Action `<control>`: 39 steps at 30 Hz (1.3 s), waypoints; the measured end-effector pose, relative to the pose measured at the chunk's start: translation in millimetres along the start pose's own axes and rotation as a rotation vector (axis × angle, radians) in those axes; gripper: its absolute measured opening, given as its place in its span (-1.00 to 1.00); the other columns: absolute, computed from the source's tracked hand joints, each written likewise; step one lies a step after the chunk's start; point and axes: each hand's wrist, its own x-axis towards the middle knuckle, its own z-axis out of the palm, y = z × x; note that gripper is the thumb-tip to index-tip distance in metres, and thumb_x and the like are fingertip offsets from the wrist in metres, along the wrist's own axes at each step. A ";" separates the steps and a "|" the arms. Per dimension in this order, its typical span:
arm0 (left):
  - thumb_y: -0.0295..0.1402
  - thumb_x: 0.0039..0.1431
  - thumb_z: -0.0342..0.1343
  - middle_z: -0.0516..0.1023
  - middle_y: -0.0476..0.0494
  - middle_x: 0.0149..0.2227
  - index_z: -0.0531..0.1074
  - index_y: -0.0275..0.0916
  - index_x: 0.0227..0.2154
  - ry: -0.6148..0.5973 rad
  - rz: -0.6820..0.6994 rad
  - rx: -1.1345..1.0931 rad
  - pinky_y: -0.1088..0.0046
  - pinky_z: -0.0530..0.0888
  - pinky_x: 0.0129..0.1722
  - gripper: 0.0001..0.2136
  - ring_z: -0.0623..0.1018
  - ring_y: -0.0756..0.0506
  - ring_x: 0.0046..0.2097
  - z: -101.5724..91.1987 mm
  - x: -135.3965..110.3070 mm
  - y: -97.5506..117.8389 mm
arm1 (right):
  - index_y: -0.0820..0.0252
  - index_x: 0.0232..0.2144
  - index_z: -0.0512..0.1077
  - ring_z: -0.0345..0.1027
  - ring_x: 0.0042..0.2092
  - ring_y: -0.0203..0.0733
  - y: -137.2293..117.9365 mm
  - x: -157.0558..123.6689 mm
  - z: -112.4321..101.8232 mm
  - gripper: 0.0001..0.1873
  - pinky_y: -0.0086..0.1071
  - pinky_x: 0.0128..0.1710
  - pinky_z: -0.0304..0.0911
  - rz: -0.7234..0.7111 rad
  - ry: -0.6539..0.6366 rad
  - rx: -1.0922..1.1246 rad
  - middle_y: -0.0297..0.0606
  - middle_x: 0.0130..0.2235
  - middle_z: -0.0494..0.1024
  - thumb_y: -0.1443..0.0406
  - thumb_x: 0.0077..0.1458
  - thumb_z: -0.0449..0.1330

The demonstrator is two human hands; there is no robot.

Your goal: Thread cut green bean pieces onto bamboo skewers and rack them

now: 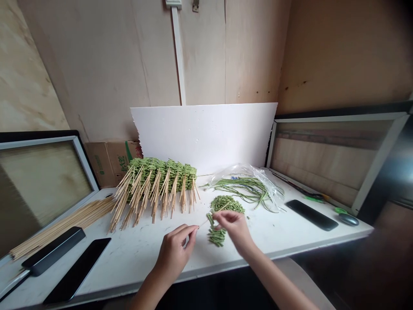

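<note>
My left hand (176,252) pinches the near end of a thin bamboo skewer (204,223) low over the white table (135,254). My right hand (234,228) is closed on a short green bean piece at the skewer's far end. Several bean pieces (215,234) hang threaded on that skewer below my right hand. A small heap of cut bean pieces (226,203) lies just beyond my hands. Further back left, a big stack of finished bean skewers (158,183) fans out with the stick ends towards me.
Loose bare skewers (61,226) lie at the left. Whole long beans (245,189) rest on a clear plastic bag at the back right. A dark knife (48,252) and two black slabs (77,269) (311,214) lie on the table. White foam board (206,133) and a cardboard box (111,161) stand behind.
</note>
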 end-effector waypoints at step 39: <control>-0.28 0.42 0.03 0.60 -0.13 -0.30 0.57 -0.21 -0.11 -0.010 -0.097 -0.101 0.49 0.41 -0.41 -0.77 0.48 -0.03 -0.40 -6.7 4.7 -8.9 | 0.12 -0.25 0.65 0.49 -0.23 -0.18 -12.7 16.4 -17.8 -0.69 -0.35 -0.20 0.39 0.021 0.158 0.450 -0.23 -0.29 0.64 0.22 -0.10 0.53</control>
